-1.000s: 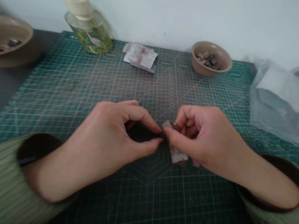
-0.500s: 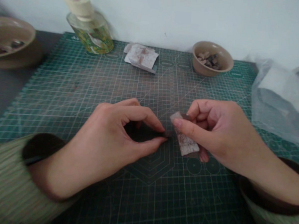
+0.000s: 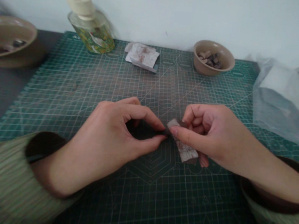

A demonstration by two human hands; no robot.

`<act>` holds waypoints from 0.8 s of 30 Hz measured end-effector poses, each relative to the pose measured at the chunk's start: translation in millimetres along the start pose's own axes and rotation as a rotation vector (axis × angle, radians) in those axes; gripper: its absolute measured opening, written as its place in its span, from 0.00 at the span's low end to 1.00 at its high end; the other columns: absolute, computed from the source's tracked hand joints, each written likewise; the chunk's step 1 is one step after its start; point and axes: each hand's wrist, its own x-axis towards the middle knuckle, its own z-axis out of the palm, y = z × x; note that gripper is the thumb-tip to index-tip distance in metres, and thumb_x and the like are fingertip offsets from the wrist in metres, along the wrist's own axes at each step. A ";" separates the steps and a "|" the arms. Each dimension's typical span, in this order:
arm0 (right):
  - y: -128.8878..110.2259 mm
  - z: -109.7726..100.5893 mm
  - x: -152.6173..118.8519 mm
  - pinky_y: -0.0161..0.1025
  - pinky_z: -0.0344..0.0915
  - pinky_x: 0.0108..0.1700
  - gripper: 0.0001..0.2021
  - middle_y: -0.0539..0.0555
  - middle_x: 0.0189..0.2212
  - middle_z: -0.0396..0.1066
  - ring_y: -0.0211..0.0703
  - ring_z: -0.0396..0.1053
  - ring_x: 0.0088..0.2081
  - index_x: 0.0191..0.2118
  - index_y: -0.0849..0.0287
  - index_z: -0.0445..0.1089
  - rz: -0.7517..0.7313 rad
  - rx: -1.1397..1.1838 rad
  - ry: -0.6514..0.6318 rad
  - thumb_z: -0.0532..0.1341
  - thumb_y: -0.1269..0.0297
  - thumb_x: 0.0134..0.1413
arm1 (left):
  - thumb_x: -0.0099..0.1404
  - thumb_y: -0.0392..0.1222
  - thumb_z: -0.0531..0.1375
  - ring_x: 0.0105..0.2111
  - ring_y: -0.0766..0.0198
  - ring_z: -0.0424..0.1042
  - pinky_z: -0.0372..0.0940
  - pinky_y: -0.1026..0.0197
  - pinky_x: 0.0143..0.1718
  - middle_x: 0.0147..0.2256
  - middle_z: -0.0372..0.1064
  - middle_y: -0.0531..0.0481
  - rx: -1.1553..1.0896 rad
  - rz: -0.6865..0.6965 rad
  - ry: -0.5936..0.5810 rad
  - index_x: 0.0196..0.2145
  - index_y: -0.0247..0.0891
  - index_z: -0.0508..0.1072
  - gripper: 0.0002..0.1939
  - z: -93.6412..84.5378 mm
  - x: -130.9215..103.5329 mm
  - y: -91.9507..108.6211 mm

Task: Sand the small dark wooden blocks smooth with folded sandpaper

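My left hand is closed in a pinch, thumb and forefinger tips gripping a small dark piece that is mostly hidden by the fingers. Between the thumb and bent fingers of my right hand is a folded strip of sandpaper, its pale back smeared with brown dust. The upper left end of the strip meets the small piece, or comes very close to it; which of the two I cannot tell. Both hands are above a green cutting mat printed with white grid lines.
Folded dusty paper lies at the mat's back edge, near a reed diffuser bottle. A small brown bowl holds several small brown chunks. A larger bowl stands far left. A clear plastic bag lies at right, before a white wall.
My right hand has shifted slightly down and left with the sandpaper, bringing its end closer to the small dark piece. My left hand stays nearly still.
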 end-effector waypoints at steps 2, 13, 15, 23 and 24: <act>0.6 -0.3 0.5 0.26 0.60 0.15 0.20 0.44 0.19 0.77 0.34 0.71 0.15 0.32 0.56 0.69 0.004 0.004 -0.004 0.79 0.54 0.63 | 0.64 0.45 0.72 0.34 0.60 0.79 0.68 0.57 0.39 0.35 0.84 0.57 -0.016 0.001 0.002 0.36 0.52 0.89 0.03 -0.4 0.7 -0.1; -2.0 1.4 1.9 0.29 0.63 0.16 0.20 0.46 0.21 0.78 0.34 0.70 0.15 0.34 0.56 0.73 -0.030 -0.038 0.064 0.76 0.48 0.67 | 0.64 0.45 0.72 0.30 0.62 0.76 0.67 0.55 0.40 0.33 0.81 0.59 0.000 0.001 0.002 0.36 0.51 0.87 0.03 -0.4 0.4 1.8; -2.4 0.8 1.5 0.30 0.60 0.14 0.21 0.46 0.20 0.76 0.34 0.69 0.14 0.33 0.56 0.72 -0.055 -0.032 0.114 0.78 0.48 0.65 | 0.64 0.44 0.72 0.32 0.61 0.76 0.65 0.55 0.36 0.35 0.82 0.57 0.011 0.011 0.015 0.37 0.50 0.87 0.03 -0.4 0.0 1.1; -3.1 -2.7 0.9 0.32 0.60 0.15 0.22 0.47 0.21 0.76 0.35 0.68 0.15 0.34 0.55 0.71 -0.140 -0.043 0.315 0.78 0.45 0.64 | 0.74 0.44 0.65 0.45 0.54 0.78 0.71 0.51 0.48 0.44 0.82 0.52 0.098 0.227 0.004 0.48 0.50 0.84 0.08 -5.1 1.4 -0.5; -3.1 -3.1 0.8 0.32 0.60 0.15 0.22 0.47 0.21 0.76 0.34 0.68 0.15 0.34 0.55 0.71 -0.147 -0.047 0.321 0.78 0.45 0.64 | 0.76 0.43 0.64 0.47 0.53 0.77 0.71 0.49 0.51 0.45 0.82 0.51 0.126 0.281 -0.001 0.50 0.50 0.85 0.09 -7.3 0.7 0.0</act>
